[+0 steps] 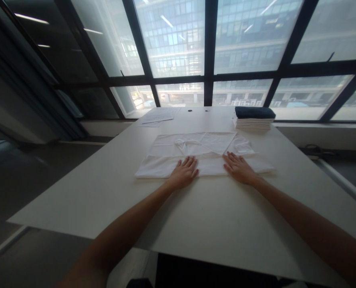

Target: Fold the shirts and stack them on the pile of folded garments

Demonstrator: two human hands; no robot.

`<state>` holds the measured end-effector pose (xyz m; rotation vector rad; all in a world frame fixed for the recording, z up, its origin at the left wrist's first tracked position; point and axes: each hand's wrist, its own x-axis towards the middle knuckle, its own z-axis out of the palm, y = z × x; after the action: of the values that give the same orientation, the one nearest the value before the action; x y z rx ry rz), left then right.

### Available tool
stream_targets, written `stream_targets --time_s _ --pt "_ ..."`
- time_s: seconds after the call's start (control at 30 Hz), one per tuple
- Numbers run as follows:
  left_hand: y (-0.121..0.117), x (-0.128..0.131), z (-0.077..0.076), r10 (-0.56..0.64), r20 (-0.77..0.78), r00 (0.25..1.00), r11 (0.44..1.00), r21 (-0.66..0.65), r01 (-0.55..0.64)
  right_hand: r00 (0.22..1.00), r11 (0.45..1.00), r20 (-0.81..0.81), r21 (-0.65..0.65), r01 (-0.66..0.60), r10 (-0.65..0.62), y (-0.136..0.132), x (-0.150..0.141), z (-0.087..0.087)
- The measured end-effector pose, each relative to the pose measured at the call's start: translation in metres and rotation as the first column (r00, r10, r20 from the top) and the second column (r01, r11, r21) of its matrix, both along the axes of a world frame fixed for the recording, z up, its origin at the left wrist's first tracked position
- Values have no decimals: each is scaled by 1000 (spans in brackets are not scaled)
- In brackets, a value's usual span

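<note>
A white cloth garment (pixel 208 164), partly folded, lies on the white table (pixel 214 216) in front of me. Its near strip is folded over, and creased layers show along the far side. My left hand (pixel 184 173) rests flat on the near strip, left of the middle, fingers stretched out. Right of the middle, my right hand (pixel 238 167) lies flat on the same strip with its fingers extended. Both palms press on the cloth and neither grips it.
At the table's far right stands a stack of folded white cloths (pixel 253 123) with a dark blue folded cloth (pixel 255 112) on top. Sheets of paper (pixel 158 116) lie at the far left. Large windows (pixel 178 36) rise behind the table, and a dark curtain (pixel 30 76) hangs at left.
</note>
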<state>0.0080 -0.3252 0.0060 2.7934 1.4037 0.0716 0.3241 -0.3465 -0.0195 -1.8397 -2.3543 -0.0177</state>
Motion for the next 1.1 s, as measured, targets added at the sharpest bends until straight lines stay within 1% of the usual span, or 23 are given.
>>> stream_targets --time_s 0.1,0.13,0.2,0.3,0.4,0.47,0.53,0.63,0.73,0.83,0.93,1.1 --pt "5 -3 6 47 -3 999 995 -92 -47 997 998 48 26 53 -54 -2 34 -9" --pt "8 -8 7 74 -7 997 990 -124 -74 997 997 52 45 62 -64 -3 41 -12" --pt "16 -27 9 150 -23 988 976 -154 -152 996 995 50 78 65 -69 -2 51 -17" --pt "23 -73 7 293 -54 955 950 -99 -297 997 994 46 93 63 -67 0 54 -21" --pt "23 -120 0 421 -47 906 907 5 -421 996 994 46 76 79 -83 1 51 -21" --pt "20 -143 -4 479 -20 878 877 56 -477 995 994 46 73 86 -90 1 49 -21" --pt "18 -157 -7 518 19 855 852 80 -518 995 993 42 78 88 -92 1 49 -21" --pt "25 -169 -6 539 99 836 831 103 -547 995 992 32 85 96 -99 0 48 -21" --pt "47 -178 4 572 169 803 802 92 -591 994 991 46 94 97 -102 0 47 -20" --pt "70 -188 14 610 208 765 773 61 -632 993 990 56 109 94 -101 0 47 -20" --pt "83 -194 18 605 238 760 775 44 -630 995 986 41 146 80 -87 1 49 -21" --pt "82 -198 15 578 300 759 793 10 -609 998 979 4 195 55 -57 2 50 -24"
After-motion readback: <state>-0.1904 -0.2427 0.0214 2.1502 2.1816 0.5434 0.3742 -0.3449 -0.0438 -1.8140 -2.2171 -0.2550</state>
